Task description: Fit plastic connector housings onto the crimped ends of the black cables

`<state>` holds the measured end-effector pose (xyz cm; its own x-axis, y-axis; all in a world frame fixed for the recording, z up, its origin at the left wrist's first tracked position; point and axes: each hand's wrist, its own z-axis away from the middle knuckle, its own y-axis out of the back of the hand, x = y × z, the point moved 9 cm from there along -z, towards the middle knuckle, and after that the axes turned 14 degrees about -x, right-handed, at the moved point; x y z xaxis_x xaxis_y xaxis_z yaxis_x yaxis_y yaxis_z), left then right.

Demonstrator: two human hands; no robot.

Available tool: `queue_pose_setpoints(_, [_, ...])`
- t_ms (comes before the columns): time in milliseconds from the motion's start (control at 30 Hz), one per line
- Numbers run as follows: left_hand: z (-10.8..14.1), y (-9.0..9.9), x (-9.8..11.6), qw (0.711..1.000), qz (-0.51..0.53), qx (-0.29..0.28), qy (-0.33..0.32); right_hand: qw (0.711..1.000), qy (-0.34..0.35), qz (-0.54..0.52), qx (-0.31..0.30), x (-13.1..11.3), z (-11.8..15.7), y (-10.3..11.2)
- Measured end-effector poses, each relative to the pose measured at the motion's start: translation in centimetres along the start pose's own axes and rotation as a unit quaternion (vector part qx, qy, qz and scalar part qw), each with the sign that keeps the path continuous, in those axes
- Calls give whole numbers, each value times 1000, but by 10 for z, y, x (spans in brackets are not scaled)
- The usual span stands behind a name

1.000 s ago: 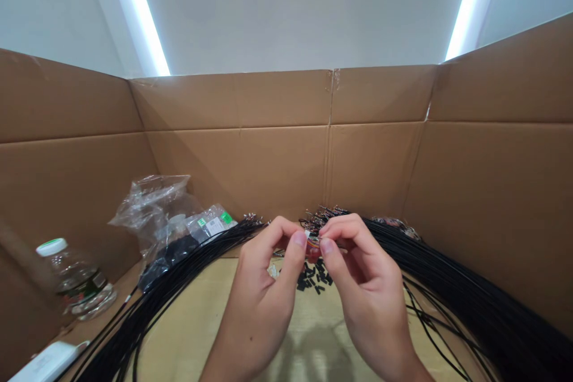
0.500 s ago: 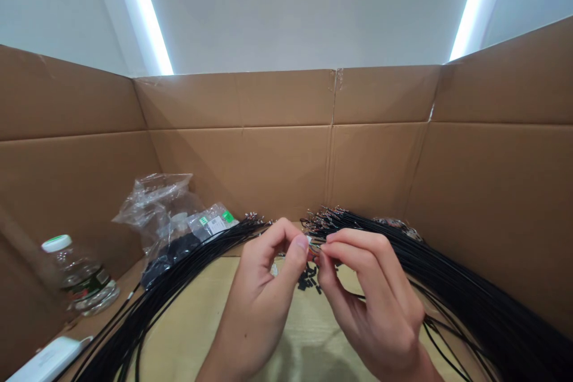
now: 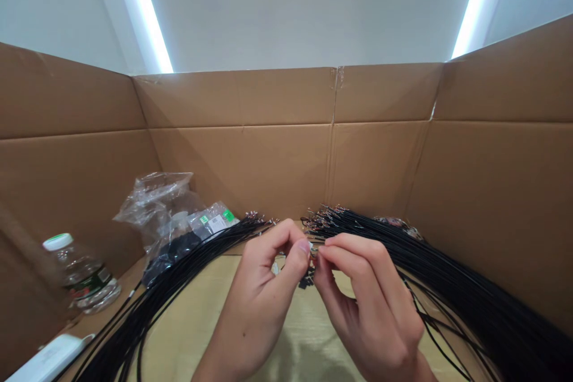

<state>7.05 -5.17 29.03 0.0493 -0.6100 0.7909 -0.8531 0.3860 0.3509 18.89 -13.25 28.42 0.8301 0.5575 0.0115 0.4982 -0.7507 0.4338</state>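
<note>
Your left hand point(image 3: 266, 289) pinches a small white plastic connector point(image 3: 310, 245); your right hand point(image 3: 373, 298) seemingly pinches thin pale wires point(image 3: 314, 252) beside it; slipping could bend them.

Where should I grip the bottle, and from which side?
Probably take the bottle by the neck, just under the cap, from above and its right: it stands cap up, narrows toward the neck, and cardboard rises on its left. The left hand is nearer, but pinches a white part.
</note>
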Motion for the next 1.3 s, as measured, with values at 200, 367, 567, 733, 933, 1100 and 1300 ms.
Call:
queue_pose_setpoints(200, [0,0,1,1000,-3,3,5,1000,12,26,-2,-4,1,0])
queue_pose_setpoints(367, [0,0,-2,1000,-2,0,13,998,19,53,3,-9,-2,2])
queue_pose_setpoints(567, [0,0,-2,1000,-8,0,13,998,16,62,1,-9,-2,2])
queue_pose_setpoints(733, [1,0,-2,1000,-9,1,19,999,21,45,-5,-9,1,0])
queue_pose_setpoints(933, [1,3,-3,999,-14,18,23,995,-24,-99,8,4,-7,1])
queue_pose_setpoints(1100, [0,3,-6,1000,2,14,23,926,-152,-345,-21,33,-15,-13])
queue_pose_setpoints(1300, [-2,-1,-9,999,35,8,32,775,-234,-577,-108,50,-4,-46])
